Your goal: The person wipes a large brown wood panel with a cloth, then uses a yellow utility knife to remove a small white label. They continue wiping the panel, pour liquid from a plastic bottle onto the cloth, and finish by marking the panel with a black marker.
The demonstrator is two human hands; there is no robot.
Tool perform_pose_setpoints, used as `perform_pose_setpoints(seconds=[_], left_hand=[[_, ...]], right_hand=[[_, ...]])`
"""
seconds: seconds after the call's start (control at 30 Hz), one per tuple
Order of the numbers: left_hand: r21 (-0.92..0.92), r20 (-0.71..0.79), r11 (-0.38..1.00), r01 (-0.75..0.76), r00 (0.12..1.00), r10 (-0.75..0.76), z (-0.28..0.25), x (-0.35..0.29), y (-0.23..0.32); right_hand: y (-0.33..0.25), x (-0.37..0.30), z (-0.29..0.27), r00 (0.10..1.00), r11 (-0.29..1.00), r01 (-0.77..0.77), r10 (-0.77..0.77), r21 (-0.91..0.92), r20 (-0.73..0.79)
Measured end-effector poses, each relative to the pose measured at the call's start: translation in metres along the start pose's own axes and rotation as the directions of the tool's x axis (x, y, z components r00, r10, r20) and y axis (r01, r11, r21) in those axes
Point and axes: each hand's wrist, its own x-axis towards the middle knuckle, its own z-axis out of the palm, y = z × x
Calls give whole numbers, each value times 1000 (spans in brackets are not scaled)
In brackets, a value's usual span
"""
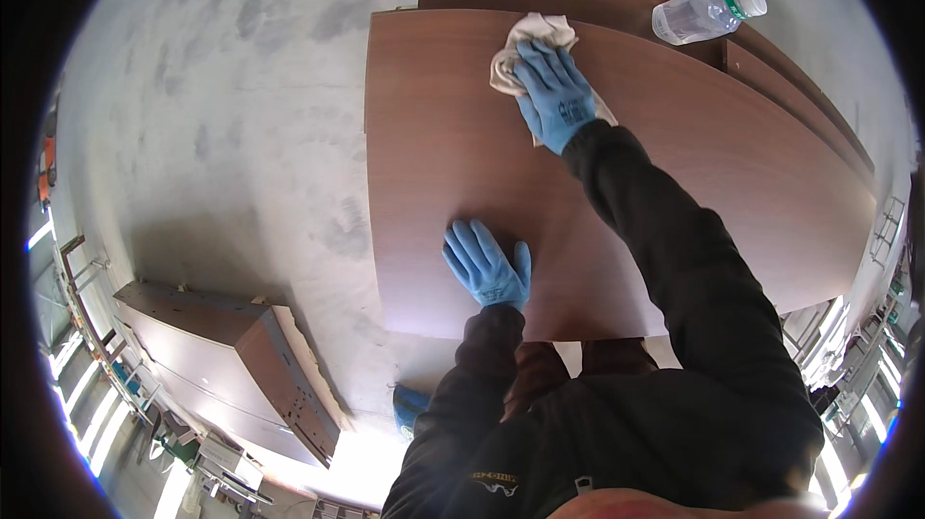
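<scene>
Wood-grain board (549, 196), brown, from centre to two o'clock; long axis roughly nine to three o'clock, squarer end at nine. Cloth (542, 30), pale, crumpled, towards one o'clock on the board. Right hand (556, 100), blue-gloved, fingers extended over the cloth and pointing to eleven; whether they grip it, cannot tell. Left hand (488, 266), blue-gloved, near centre, spread flat on the board, grasping nothing, fingers to eleven. Clear bottle (692, 20), between one and two o'clock, lying, white cap towards three; green label band (732, 4); dark print on both gloves, too small to read.
</scene>
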Motion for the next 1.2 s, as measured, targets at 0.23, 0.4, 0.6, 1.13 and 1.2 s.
perform_pose_setpoints(seconds=[0.23,0.4,0.6,1.13,1.2], left_hand=[[0,26,1000,-11,1000,11,-2,5,2],[13,33,1000,-6,999,6,0,2,1],[18,39,999,-33,999,32,0,2,2],[179,-115,964,-196,969,219,18,-7,7],[215,-114,949,-232,959,260,18,-8,10]], right_hand=[[-16,4,-18,999,999,40,-40,-18,-18],[20,75,5,985,982,-143,153,-123,77],[-17,62,7,980,979,14,27,-201,196],[21,-53,-65,991,992,23,-6,-125,132],[82,-87,-100,994,998,-42,47,-54,102]])
